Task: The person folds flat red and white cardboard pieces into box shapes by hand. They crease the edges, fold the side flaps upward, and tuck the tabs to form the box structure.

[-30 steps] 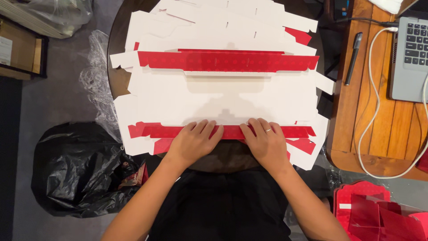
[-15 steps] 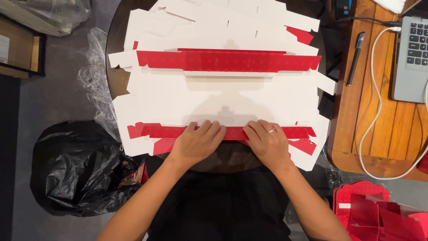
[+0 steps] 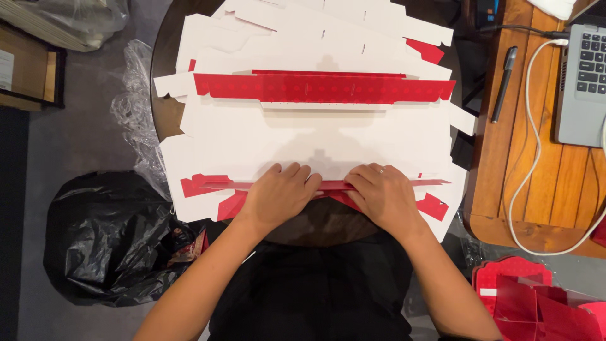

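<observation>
Your left hand (image 3: pixel 281 196) and right hand (image 3: pixel 382 197) lie flat, fingers extended, pressing the red flap (image 3: pixel 315 185) along the near edge of the white cardboard box blank (image 3: pixel 315 136) at 6 o'clock on the round surface (image 3: pixel 165 107). Since a second ago the flap has folded narrower, creasing down. A laptop (image 3: pixel 584 82) sits at 2 o'clock.

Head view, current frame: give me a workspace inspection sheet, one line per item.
Surface: dark round table, mostly covered.
Job's things: flat white and red cardboard sheet, near red flap folded over.
Clutter: black bag, clear plastic wrap, red boxes.
Grippers: left hand and right hand press flat on the flap.
Cables: white cable to laptop.
Surroundings: wooden desk, pen.
</observation>
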The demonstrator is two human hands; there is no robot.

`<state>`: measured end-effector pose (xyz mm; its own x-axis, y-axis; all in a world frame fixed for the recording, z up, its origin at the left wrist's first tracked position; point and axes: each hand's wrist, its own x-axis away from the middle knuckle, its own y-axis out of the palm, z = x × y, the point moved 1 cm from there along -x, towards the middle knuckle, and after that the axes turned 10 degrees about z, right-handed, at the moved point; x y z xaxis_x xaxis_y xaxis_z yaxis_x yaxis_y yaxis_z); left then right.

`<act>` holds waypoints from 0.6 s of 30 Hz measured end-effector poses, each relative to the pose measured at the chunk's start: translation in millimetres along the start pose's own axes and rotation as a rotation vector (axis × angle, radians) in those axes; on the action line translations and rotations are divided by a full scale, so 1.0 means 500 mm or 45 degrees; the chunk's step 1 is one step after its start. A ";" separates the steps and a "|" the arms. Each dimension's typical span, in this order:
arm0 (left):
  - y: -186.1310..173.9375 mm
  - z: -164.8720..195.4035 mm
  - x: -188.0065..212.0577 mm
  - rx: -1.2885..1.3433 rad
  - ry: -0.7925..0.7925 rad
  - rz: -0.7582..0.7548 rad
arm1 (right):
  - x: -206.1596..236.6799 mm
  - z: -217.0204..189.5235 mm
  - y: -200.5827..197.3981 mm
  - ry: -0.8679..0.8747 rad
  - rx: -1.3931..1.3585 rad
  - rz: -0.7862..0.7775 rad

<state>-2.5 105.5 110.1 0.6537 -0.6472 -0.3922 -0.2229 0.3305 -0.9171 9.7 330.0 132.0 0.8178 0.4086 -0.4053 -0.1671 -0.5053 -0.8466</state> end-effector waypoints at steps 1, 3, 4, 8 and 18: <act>0.000 0.000 -0.001 -0.001 -0.002 -0.010 | -0.001 -0.001 -0.001 -0.002 -0.002 -0.010; -0.001 0.001 0.000 -0.031 0.012 0.009 | 0.001 -0.008 -0.001 0.036 0.005 -0.001; 0.000 0.002 0.002 -0.048 0.017 0.018 | 0.004 -0.012 0.000 0.053 0.006 0.003; 0.008 -0.001 0.010 -0.025 0.014 0.098 | 0.016 -0.010 0.005 0.034 0.002 0.103; 0.017 -0.013 0.025 -0.043 0.258 0.202 | 0.026 0.013 0.015 -0.178 0.222 0.205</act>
<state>-1.1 95.7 97.0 0.4512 -0.7143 -0.5349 -0.3374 0.4184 -0.8433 15.7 336.4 118.2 0.6912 0.4408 -0.5726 -0.3907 -0.4386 -0.8093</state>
